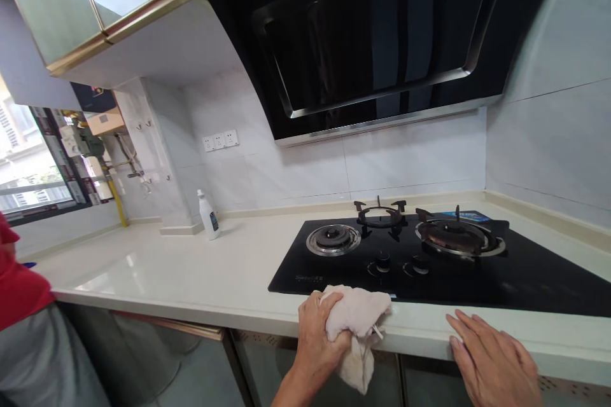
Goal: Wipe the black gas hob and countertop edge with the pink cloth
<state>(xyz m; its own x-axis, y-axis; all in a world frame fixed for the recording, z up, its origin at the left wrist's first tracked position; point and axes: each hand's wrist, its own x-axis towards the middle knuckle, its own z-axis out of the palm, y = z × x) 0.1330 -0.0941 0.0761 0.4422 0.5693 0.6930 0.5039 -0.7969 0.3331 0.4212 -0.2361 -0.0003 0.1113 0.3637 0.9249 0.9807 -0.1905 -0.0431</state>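
In the head view, a pale cloth [356,310] is gripped by the left hand [319,331], its fingers curled and the fabric pinched between them and the thumb. The cloth is bunched at the front edge of the white countertop [167,267], just in front of the black gas stove [344,275], with its lower end draped over the edge; whether the stove's glass is touched by it cannot be told. The right hand [499,356] is held bare at the same edge, further right, its four fingers extended and nearly together, the thumb set slightly apart. On the stove, the left burner [333,239] is left uncovered, while a pan support [379,216] is seen behind it to the right. A white bottle [208,217] is stood upright near the wall. Another person in red [23,273] is partly shown at the far left.
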